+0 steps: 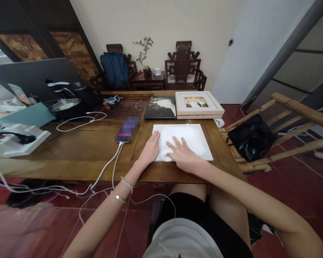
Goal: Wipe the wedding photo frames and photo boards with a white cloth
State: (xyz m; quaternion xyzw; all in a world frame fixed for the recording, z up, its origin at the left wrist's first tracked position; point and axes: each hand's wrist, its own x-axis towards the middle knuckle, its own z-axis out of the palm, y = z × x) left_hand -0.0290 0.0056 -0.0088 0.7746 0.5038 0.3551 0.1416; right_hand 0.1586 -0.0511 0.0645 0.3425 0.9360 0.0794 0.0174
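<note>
Cloth [195, 139] lies on the white board [208, 156]; my right hand [183, 154] is on it, fingers spread apart. My left hand [150, 147] rests at the board's left edge, fingers close together (whether they grip anything, I cannot tell). Judgement: press evenly through the spread fingers, let the left hand steady the board against sliding on the tabletop [78, 147], and stay clear of the frame [199, 103] just beyond the board.

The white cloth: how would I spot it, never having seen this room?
Find the large wooden table, then the flat white board nearer than the pale-framed picture. The white cloth lies on that board, under the right hand. Unlike the straight-edged board, it has soft, rounded edges.
</note>
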